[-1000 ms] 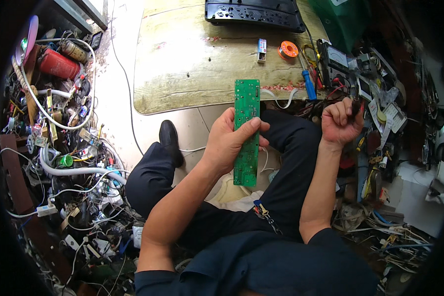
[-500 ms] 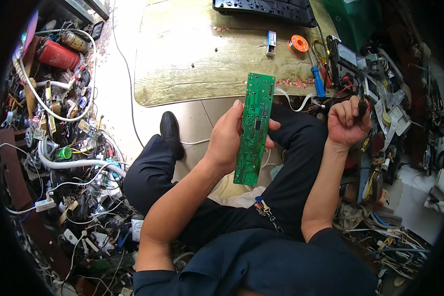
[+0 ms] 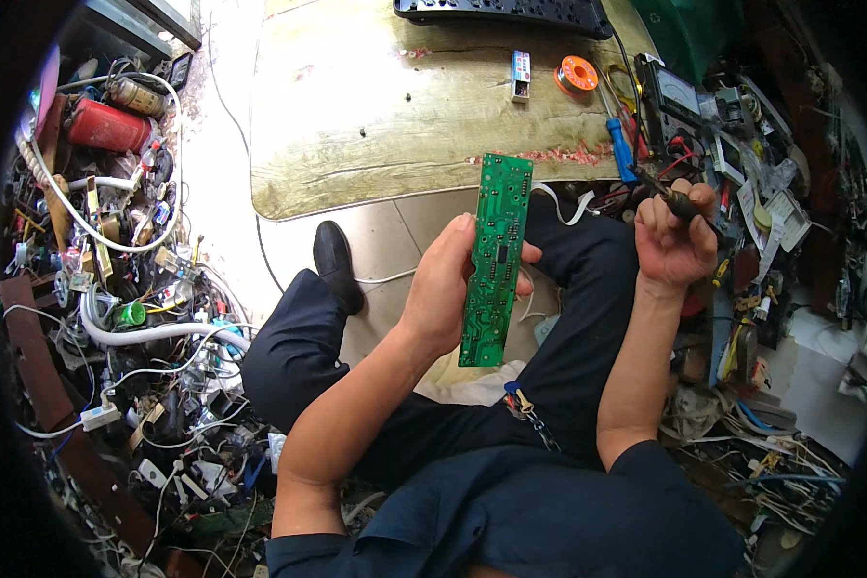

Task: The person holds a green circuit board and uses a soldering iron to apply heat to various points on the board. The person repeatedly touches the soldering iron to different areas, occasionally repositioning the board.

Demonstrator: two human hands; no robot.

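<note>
My left hand (image 3: 439, 289) is closed round a long green circuit board (image 3: 497, 265), thumb on its left edge and fingertips showing at its right edge. The board stands lengthwise above my lap, its face with small chips and solder points turned up. A white flat cable (image 3: 576, 206) shows by the board's upper right. Off to the right, my right hand (image 3: 675, 246) is closed round the dark handle of a soldering iron (image 3: 682, 203), which points up and left, apart from the board.
On the wooden table (image 3: 337, 154) lie a small box (image 3: 520, 77), an orange solder spool (image 3: 577, 74), a blue-handled screwdriver (image 3: 619, 149) and a black panel (image 3: 501, 14). A multimeter (image 3: 677, 93) stands right of it. Heaped parts and cables (image 3: 164, 385) fill the left; more clutter lies right.
The soldering iron has tilted, its front now pointing left over my right fingers. The board sits slightly lower against the table, and the view has shifted a little.
</note>
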